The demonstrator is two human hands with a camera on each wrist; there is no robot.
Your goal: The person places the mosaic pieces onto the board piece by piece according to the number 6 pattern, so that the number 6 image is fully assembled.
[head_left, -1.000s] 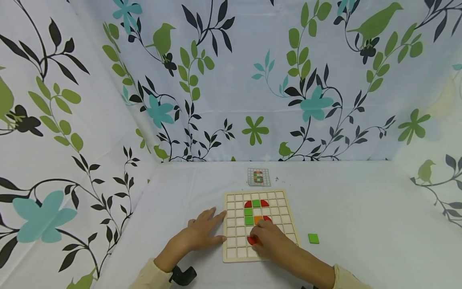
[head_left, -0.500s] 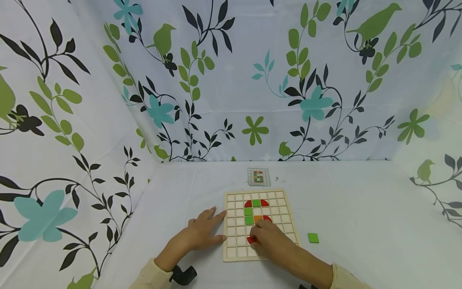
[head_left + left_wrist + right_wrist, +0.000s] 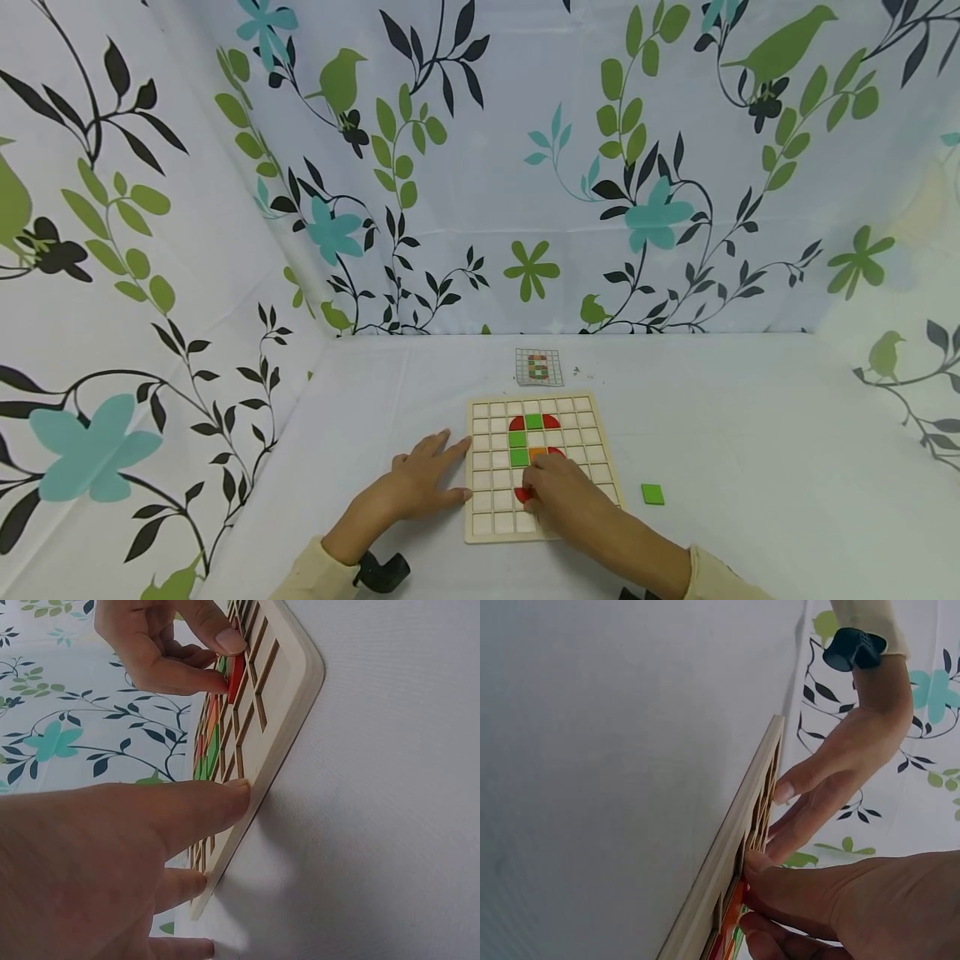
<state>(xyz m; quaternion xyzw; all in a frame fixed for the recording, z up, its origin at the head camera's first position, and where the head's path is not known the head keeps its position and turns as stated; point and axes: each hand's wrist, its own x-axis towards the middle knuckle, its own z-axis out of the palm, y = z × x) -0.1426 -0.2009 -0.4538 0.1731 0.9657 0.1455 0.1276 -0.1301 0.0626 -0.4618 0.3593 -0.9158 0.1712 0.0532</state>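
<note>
You have 2 bare hands in view, no gloves, no rings visible. Your left hand (image 3: 420,483) and right hand (image 3: 562,500) both emerge from cream long sleeves (image 3: 311,575) with cuffs ending at the wrists. A black, rounded camera unit (image 3: 382,572) is strapped under your left wrist; it also shows in the right wrist view (image 3: 853,648) beside the cuff. Fingernails are short and unpainted.
</note>
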